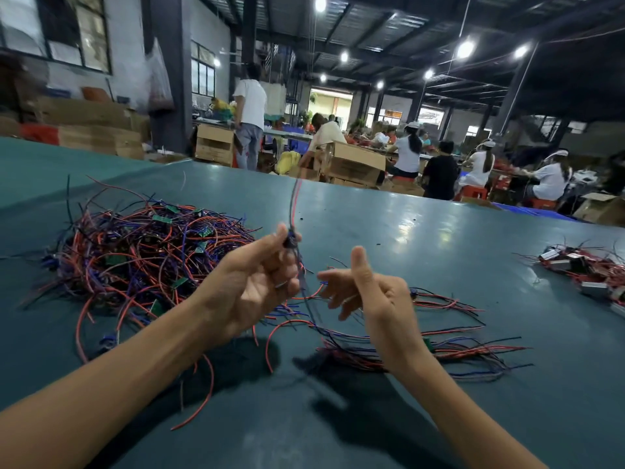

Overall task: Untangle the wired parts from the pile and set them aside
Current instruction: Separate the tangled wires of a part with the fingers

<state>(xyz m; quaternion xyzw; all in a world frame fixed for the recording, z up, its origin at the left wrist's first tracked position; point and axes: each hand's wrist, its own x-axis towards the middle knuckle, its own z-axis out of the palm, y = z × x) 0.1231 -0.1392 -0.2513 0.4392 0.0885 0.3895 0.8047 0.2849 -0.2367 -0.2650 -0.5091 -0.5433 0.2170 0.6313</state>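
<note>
Fingers [274, 246] of my left hand [250, 292] pinch one wired part [291, 239], wires trailing up and down from the grip; right hand [375, 299] fingers apart, loose, just beside it. Green table [422, 225]. Tangled pile [145, 258] left of both hands. Smaller straightened bundle [466, 350] under right wrist.

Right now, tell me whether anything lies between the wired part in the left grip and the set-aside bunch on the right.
Only the right grip: it hovers open, between the wired part pinched in the left grip and the set-aside bunch. The part's trailing wires hang close by its fingers; nothing else visible blocks the way.
</note>
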